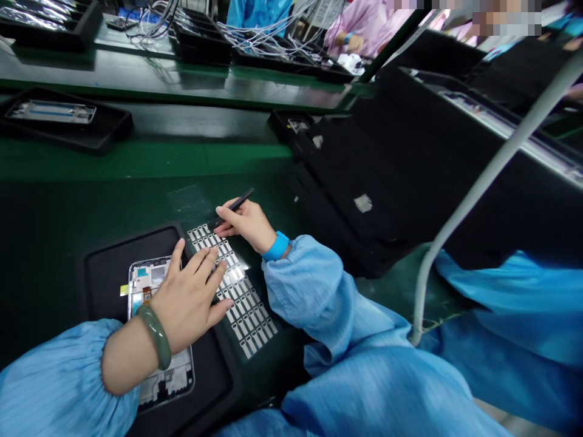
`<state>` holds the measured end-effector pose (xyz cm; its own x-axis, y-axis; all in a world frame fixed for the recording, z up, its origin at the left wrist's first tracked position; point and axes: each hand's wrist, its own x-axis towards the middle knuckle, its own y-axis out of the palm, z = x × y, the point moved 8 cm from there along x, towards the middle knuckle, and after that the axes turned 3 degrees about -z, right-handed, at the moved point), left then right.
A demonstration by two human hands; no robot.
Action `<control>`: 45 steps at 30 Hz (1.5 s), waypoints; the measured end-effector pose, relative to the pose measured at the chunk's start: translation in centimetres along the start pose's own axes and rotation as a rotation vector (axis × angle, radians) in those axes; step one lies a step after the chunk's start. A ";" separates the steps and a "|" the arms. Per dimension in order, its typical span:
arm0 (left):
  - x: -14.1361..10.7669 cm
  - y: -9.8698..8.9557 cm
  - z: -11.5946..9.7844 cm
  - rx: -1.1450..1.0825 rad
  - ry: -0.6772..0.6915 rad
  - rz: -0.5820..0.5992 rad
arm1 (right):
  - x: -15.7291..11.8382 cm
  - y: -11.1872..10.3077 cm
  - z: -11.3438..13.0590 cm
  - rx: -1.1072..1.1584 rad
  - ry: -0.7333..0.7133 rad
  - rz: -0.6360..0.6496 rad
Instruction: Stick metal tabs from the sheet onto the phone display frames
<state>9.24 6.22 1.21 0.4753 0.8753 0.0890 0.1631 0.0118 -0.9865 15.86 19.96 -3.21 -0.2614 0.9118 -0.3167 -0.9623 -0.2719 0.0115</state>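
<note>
My left hand (pixel 189 297) lies flat, fingers spread, over a phone frame (pixel 150 285) that sits in a black tray (pixel 104 273); its fingertips reach onto a sheet of small silvery stickers (pixel 246 303). My right hand (pixel 248 223) grips black tweezers (pixel 232 207), their tip touching the top of the sticker sheet. A green bangle is on my left wrist, a blue band on my right.
A stack of black trays (pixel 364 194) stands right of my hands. Another tray with a phone frame (pixel 54 115) rests on the green conveyor at back left. Cabled trays (pixel 204 36) and other workers' sleeves lie beyond. A grey tube (pixel 460 206) crosses the right side.
</note>
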 end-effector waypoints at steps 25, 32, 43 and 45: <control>-4.1 -4.1 8.6 -1.120 -0.760 -0.409 | -6.1 6.6 5.5 0.411 -0.257 0.339; -5.6 -3.0 9.7 -1.055 -0.765 -0.193 | -7.5 8.2 6.7 0.130 -0.500 0.419; -8.5 -3.0 10.9 -0.403 -0.384 -0.115 | -5.1 9.1 4.1 0.264 -0.198 0.376; -9.0 -2.4 10.5 -0.299 -0.293 -0.103 | -4.9 9.4 2.8 0.262 -0.140 0.360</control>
<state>-4.53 3.34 1.33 0.1850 0.9777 0.0995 0.4606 0.0032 -0.8876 7.83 13.82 1.13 -0.5723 0.8116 -0.1179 -0.7906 -0.5078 0.3421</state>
